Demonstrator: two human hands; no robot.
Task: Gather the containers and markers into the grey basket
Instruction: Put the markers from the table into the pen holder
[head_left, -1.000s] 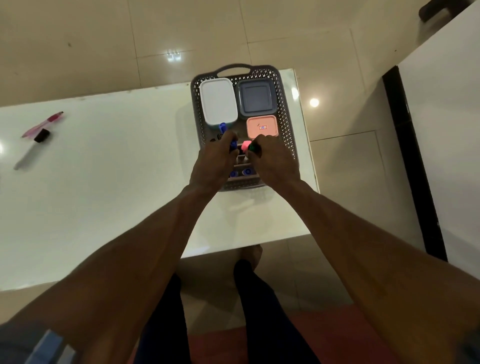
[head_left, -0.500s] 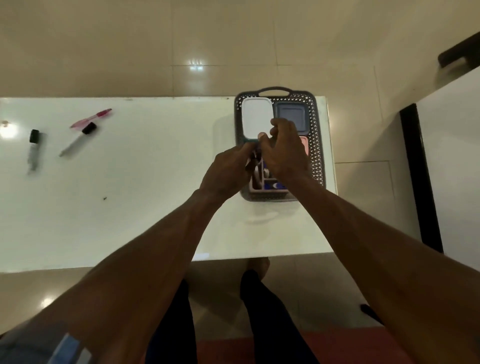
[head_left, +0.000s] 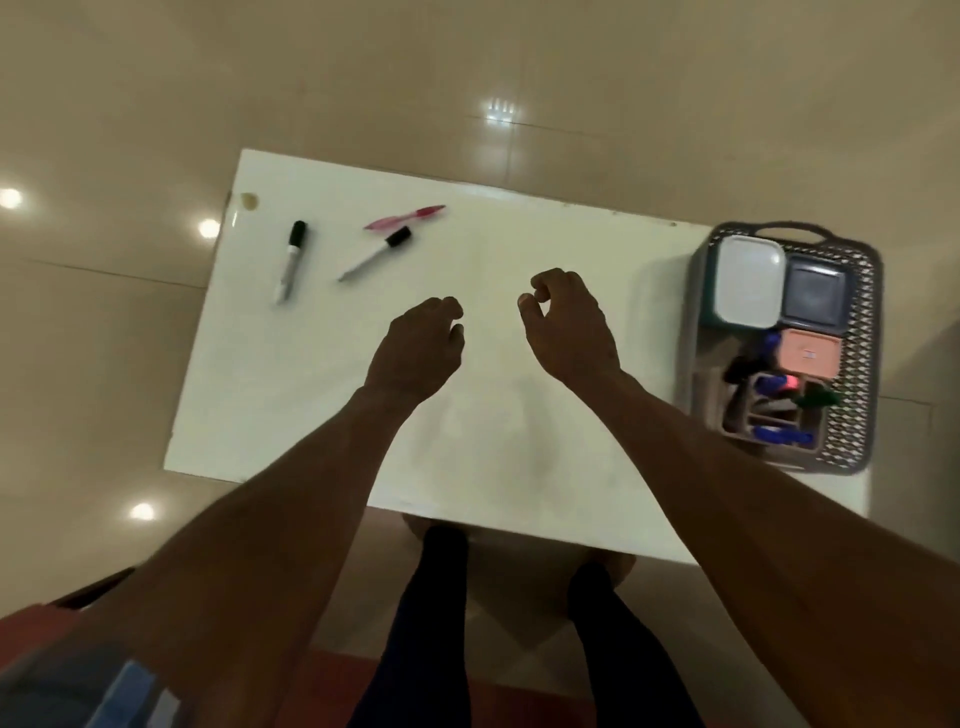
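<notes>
The grey basket (head_left: 868, 332) stands at the table's right end. Inside it are a white-lidded container (head_left: 749, 281), a dark grey container (head_left: 814, 295), a small pink container (head_left: 810, 353) and a pink organiser holding several markers (head_left: 779, 434). Three markers lie at the far left of the table: a black-capped marker (head_left: 291, 260), a second black-capped marker (head_left: 375, 253) and a pink pen (head_left: 405, 217). My left hand (head_left: 415, 348) and my right hand (head_left: 569, 325) hover over the table's middle, fingers loosely curled, holding nothing.
The white table (head_left: 493, 415) stands on a glossy beige tiled floor. My legs in dark trousers show below the table's near edge. A red mat lies under my feet.
Both hands have left the basket and moved left to the middle of the table. The view has swung left, so the basket now sits at the right.
</notes>
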